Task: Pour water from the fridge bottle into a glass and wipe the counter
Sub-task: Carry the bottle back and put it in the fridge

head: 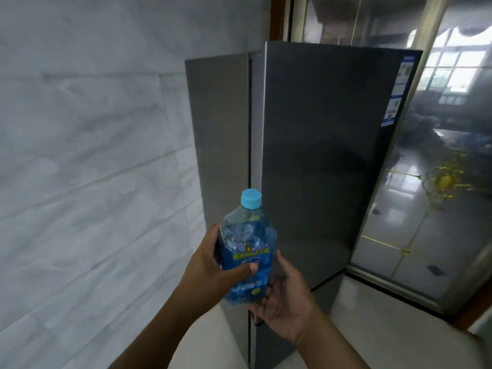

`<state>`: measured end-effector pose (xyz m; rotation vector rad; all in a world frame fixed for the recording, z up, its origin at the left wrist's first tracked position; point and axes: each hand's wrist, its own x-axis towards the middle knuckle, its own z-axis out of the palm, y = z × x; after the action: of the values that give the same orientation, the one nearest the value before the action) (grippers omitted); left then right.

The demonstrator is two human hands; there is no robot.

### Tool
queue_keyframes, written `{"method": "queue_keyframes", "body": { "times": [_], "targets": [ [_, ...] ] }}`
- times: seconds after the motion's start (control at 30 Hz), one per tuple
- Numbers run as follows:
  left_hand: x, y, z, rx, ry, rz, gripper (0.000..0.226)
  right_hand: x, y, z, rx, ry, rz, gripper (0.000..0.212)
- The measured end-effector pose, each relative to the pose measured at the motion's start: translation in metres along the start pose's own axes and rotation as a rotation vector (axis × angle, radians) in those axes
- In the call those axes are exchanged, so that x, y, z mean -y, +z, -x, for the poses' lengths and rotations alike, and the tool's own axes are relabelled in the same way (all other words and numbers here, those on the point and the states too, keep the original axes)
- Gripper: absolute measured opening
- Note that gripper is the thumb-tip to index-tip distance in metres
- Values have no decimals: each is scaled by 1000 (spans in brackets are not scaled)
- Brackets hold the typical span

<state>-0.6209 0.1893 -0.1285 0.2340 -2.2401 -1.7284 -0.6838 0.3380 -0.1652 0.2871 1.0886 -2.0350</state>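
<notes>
A clear plastic water bottle [246, 251] with a light-blue cap and a blue label stands upright in front of me. My left hand [210, 270] grips its left side, thumb across the label. Beneath it my right hand [286, 302] lies palm up, fingers cupping the bottle's base. Behind the bottle stands the grey fridge [218, 145], its tall upper door [327, 155] swung slightly ajar, leaving a narrow gap along its left edge. No glass or counter is in view.
A pale marble-tiled wall [87, 169] fills the left side. To the right of the fridge is a glass sliding door [436, 209] with a metal frame and yellow decoration. Light floor tiles [378, 320] lie below.
</notes>
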Motion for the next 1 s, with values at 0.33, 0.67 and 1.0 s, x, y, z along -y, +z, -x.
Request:
{"method": "queue_keyframes", "body": {
  "times": [0.33,0.67,1.0],
  "targets": [
    [-7,-69,-112,68,117,80,68,40,84,-68,-24,-181,47,55],
    [-56,-88,-161,42,222,169,64,131,105,-95,-569,-1856,1372,25],
    [-51,-92,-180,52,176,186,80,196,128,-125,-671,-1994,1780,69]
  ]
}}
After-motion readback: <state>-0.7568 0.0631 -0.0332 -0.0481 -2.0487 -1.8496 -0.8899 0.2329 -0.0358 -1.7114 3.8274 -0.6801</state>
